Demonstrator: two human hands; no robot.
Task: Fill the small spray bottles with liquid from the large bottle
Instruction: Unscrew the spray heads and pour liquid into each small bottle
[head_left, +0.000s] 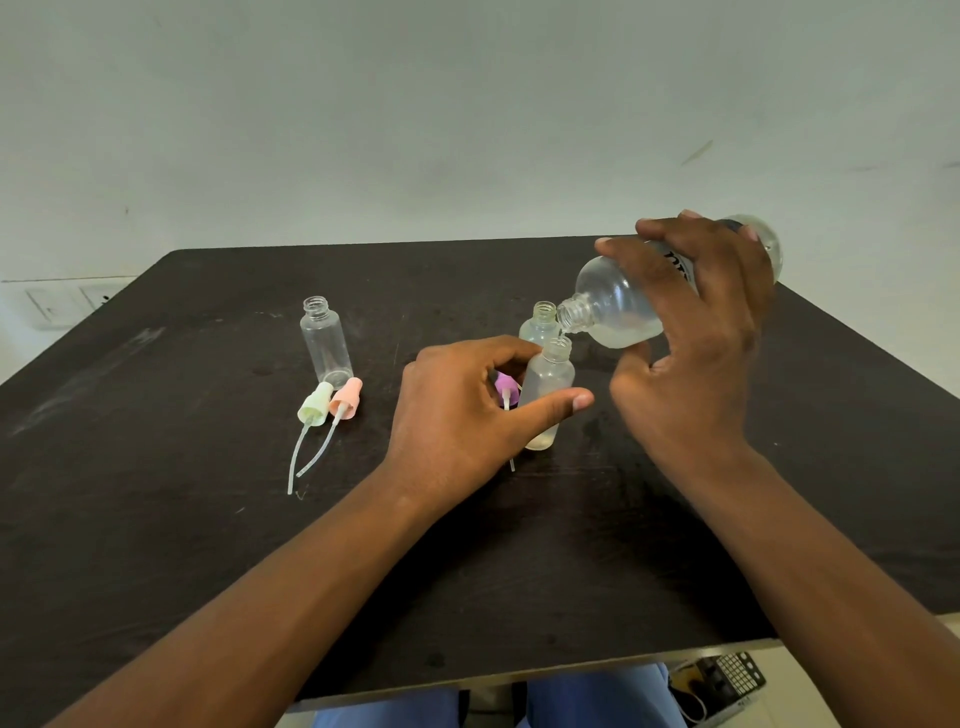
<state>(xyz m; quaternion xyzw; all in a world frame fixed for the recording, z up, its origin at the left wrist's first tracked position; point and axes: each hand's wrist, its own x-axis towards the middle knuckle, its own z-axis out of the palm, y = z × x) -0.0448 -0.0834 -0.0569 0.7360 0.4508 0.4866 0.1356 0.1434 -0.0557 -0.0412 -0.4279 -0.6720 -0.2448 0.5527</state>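
Note:
My right hand (696, 332) grips the large clear bottle (618, 306), tilted so its open neck sits just above the mouth of a small uncapped spray bottle (548, 384). My left hand (467, 415) holds that small bottle upright on the table between thumb and fingers; a little liquid shows at its bottom. A second small bottle (540, 325) stands uncapped right behind it. A third small bottle (326, 340), clear and open, stands apart to the left.
Green (315, 404) and pink (345, 397) spray caps with dip tubes lie on the dark table (208, 519) left of my hand. A purple spray cap (505, 388) lies partly hidden behind my left hand. A wall stands beyond the table's far edge.

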